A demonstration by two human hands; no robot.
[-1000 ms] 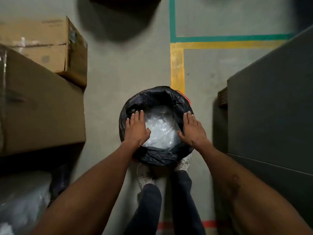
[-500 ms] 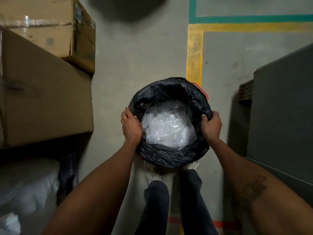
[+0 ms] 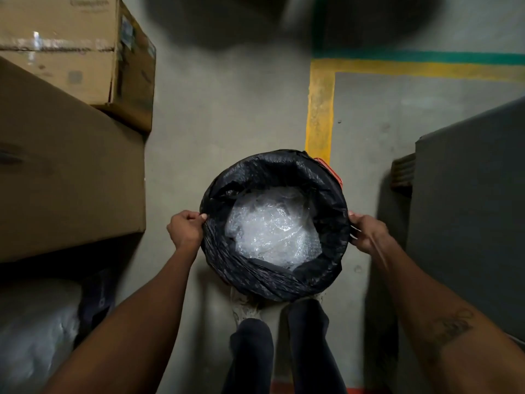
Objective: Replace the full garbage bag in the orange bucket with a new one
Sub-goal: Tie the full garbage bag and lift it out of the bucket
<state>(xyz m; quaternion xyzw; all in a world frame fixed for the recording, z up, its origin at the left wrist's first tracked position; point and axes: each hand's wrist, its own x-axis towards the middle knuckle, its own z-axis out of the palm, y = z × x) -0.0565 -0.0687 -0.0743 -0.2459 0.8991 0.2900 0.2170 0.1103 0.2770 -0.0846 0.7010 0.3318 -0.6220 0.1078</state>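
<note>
Concrete floor at frame centre carries the orange bucket, its thin, soft, probably light black garbage bag best gripped at the folded edge, where left hand and right hand each pinch it.

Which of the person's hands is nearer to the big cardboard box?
Left. The left hand grips the black bag's edge on the side facing the big cardboard box; the right hand grips the opposite edge, beside the grey cabinet.
</note>
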